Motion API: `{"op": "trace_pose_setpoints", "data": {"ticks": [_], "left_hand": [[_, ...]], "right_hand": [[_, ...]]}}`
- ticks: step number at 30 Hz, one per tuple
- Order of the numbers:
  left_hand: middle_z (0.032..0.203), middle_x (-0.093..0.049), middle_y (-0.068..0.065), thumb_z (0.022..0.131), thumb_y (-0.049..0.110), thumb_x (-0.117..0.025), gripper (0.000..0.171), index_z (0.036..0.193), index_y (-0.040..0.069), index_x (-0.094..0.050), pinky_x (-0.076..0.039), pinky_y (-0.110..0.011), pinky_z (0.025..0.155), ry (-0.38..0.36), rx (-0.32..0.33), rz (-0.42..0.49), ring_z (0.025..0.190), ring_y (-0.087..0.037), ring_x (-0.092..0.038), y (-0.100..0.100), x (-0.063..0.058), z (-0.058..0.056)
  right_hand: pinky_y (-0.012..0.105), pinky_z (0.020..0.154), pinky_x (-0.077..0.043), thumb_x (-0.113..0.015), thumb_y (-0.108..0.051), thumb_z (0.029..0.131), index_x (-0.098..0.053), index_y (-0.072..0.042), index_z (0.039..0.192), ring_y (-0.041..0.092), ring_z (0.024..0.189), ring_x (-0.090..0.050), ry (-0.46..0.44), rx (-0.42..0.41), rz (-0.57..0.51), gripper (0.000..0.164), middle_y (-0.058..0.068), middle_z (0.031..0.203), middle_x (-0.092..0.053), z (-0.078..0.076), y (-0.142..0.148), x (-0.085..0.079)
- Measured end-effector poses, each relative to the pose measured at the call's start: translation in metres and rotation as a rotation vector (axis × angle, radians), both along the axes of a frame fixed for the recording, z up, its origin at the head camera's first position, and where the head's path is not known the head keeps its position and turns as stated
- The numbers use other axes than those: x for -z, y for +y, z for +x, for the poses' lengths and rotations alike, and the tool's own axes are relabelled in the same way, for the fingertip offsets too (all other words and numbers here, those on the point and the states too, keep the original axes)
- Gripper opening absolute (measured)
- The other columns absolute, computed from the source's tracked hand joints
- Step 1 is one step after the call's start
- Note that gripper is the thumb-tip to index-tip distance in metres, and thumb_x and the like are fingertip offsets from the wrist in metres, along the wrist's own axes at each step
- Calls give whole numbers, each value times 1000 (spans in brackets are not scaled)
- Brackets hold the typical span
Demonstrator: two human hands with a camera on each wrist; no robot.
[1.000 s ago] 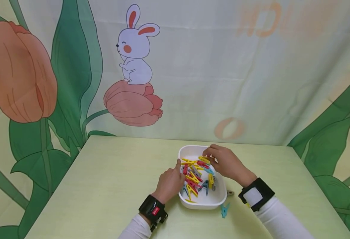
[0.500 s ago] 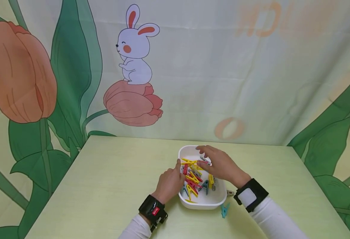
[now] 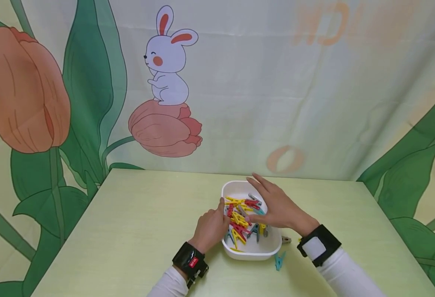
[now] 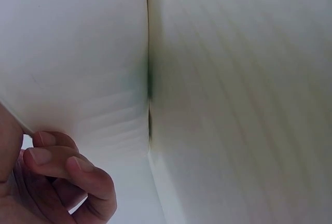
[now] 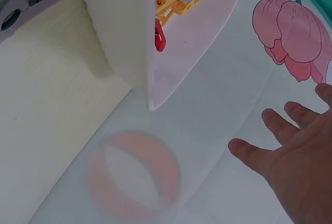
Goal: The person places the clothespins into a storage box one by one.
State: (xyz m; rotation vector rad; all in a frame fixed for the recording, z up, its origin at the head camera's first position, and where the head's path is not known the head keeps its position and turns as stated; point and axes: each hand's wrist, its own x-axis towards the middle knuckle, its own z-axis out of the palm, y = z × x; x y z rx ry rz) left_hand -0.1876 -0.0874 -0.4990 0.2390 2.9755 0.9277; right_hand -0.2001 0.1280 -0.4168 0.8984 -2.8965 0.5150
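A white plastic tub (image 3: 254, 253) on the table holds several clothespins in yellow, red, grey and blue, heaped toward its left side. My left hand (image 3: 211, 227) grips the tub's left rim; in the left wrist view its fingers (image 4: 93, 180) curl at the tub's edge. My right hand (image 3: 280, 204) hovers over the tub's right side, fingers spread and nothing between them. Its palm and forearm hide part of the right rim. Among the heap are a yellow clothespin (image 3: 237, 239) and a dark blue clothespin (image 3: 254, 232).
Outside the tub's right front corner lie a light blue clothespin (image 3: 279, 261) and a grey clothespin (image 3: 286, 239). A bit of yellow shows beside the right wristband (image 3: 318, 244). A printed curtain (image 3: 239, 95) hangs behind the table's back edge (image 3: 180, 172).
My right hand has let go of a yellow clothespin, after moving left over the heap, and drawn back right with fingers spread. The left hand stays on the rim.
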Motion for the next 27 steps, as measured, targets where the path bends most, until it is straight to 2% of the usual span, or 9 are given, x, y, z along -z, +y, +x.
{"op": "trace_pose_setpoints", "data": {"ticks": [7, 16, 22, 27], "left_hand": [[62, -51, -3, 96, 22, -56, 64, 152, 1, -33, -31, -29, 48, 15, -2, -3, 52, -17, -47, 0, 0, 1], [62, -52, -3, 96, 22, -56, 64, 152, 1, -32, -31, -29, 49, 13, -1, -5, 53, -17, -47, 0, 0, 1], [63, -52, -3, 96, 22, -56, 64, 152, 0, -33, -31, -29, 49, 24, -3, -11, 52, -17, -47, 0, 0, 1], [63, -52, -3, 96, 22, -55, 64, 152, 1, -32, -31, -29, 49, 5, -5, -13, 53, -17, -47, 1, 1, 0]], "right_hand": [[61, 111, -31, -75, -66, 71, -20, -23, 158, 37, 143, -34, 25, 12, 19, 111, 6, 165, -17, 11, 15, -5], [64, 111, -29, -80, -60, 70, -18, -24, 158, 38, 144, -32, 46, 55, 32, 114, 8, 164, -18, 25, 40, -10], [64, 111, -29, -80, -60, 70, -18, -26, 158, 37, 144, -31, 35, 100, 55, 113, 7, 164, -19, 32, 60, -4], [64, 109, -30, -82, -56, 70, -19, -24, 158, 38, 143, -33, 59, 124, 67, 112, 10, 163, -22, 40, 81, 6]]}}
